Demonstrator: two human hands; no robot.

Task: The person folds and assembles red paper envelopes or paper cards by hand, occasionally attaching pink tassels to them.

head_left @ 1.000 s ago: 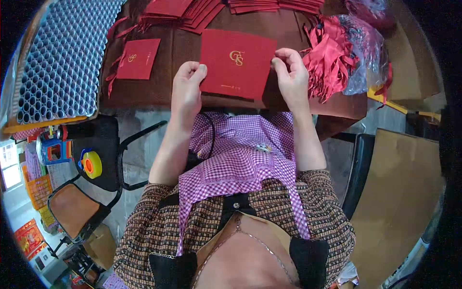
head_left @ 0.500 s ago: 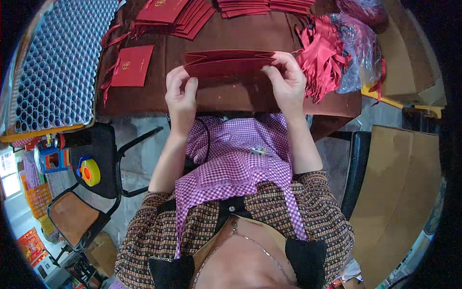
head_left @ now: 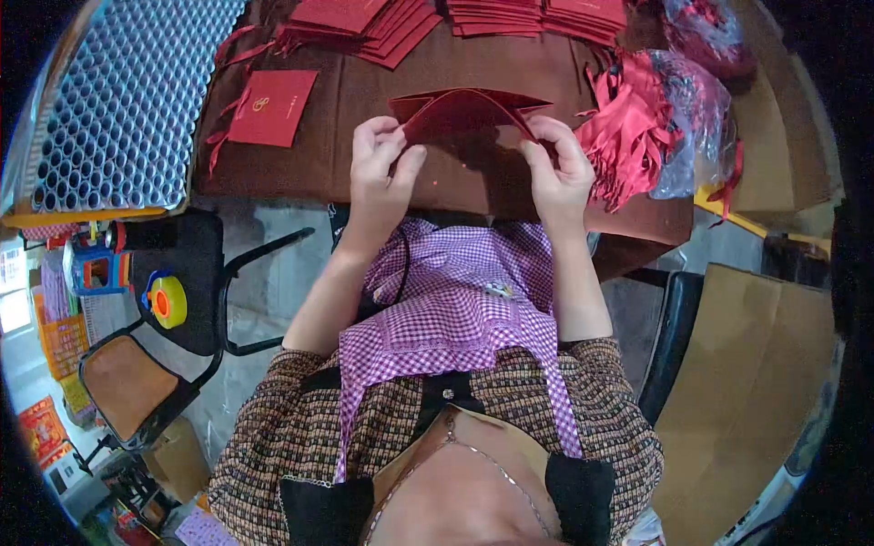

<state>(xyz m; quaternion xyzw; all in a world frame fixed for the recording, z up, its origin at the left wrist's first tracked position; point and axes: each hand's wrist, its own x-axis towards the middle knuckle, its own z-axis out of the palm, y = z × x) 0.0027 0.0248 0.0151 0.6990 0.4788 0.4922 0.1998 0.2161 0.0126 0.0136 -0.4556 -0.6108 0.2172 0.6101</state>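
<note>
A red paper bag (head_left: 460, 111) with folded side gussets is held over the brown-covered table (head_left: 309, 164), its near panel bowed upward in the middle. My left hand (head_left: 382, 173) pinches its left side between thumb and fingers. On the opposite side, my right hand (head_left: 560, 168) grips the right edge the same way. Close to my right hand lies a heap of red ribbons (head_left: 628, 136). A flat red bag with a gold emblem (head_left: 273, 107) and a ribbon rests to the left of my left hand.
Stacks of red bags (head_left: 492, 16) line the far side. A block of packed tubes (head_left: 127, 109) stands at the left, clear plastic wrap (head_left: 692, 118) at the right. Below are a black chair (head_left: 182, 273) with a tape roll (head_left: 168, 300) and cardboard (head_left: 737, 391).
My hands have come closer together, and the bag's near panel has gone from nearly straight to bowed. The camera view has shifted slightly.
</note>
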